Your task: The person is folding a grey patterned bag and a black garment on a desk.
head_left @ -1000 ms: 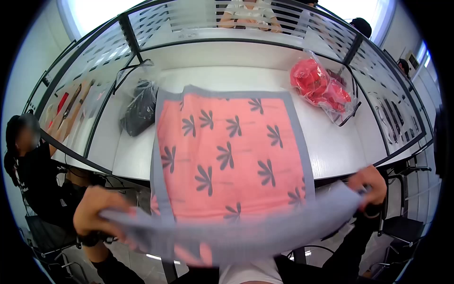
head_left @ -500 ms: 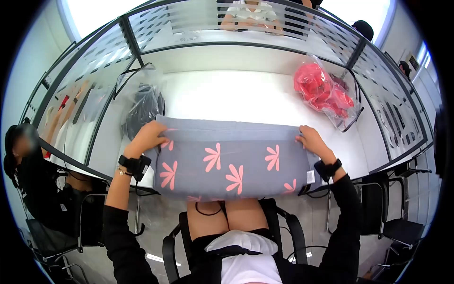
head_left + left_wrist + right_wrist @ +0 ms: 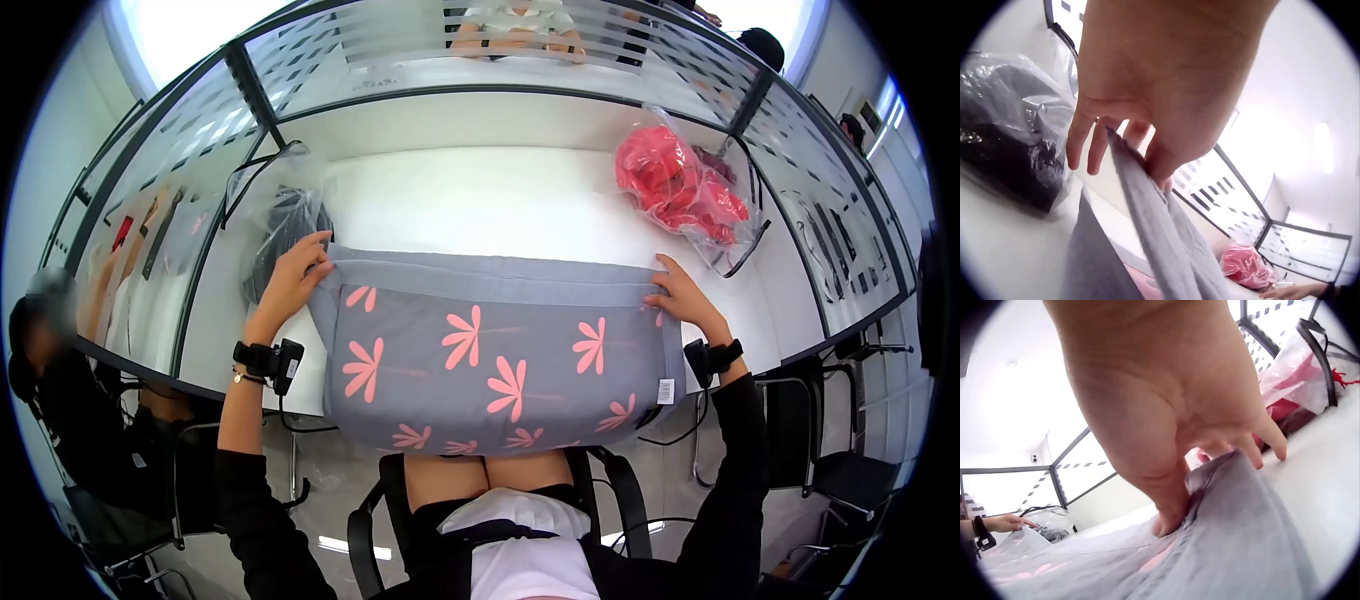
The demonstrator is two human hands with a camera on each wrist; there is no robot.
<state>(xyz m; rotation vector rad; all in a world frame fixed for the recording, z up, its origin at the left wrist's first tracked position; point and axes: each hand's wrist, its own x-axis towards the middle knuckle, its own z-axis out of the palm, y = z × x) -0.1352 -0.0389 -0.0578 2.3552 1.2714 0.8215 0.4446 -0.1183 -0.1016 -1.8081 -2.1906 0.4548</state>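
A grey cloth (image 3: 450, 385) with pink leaf shapes lies folded over, its near part hanging past the table's front edge. A white label (image 3: 666, 391) shows at its right side. At the far left corner, my left hand (image 3: 290, 280) pinches the cloth's edge between thumb and fingers; in the left wrist view that grey edge (image 3: 1147, 206) stands raised, with pink fabric showing below. My right hand (image 3: 685, 298) pinches the far right corner, and the right wrist view shows the corner (image 3: 1229, 481) lifted between thumb and fingers.
A clear bag with dark contents (image 3: 285, 235) lies left, close to my left hand. Bagged red fabric (image 3: 680, 175) sits at the back right. Framed partitions (image 3: 480, 93) surround the white table (image 3: 470, 195). People sit beyond them and at the left.
The cloth was spread pink side up, its near edge lifted in both hands. That edge has moved to the far side, turning the grey side up. Lately the hands have barely shifted.
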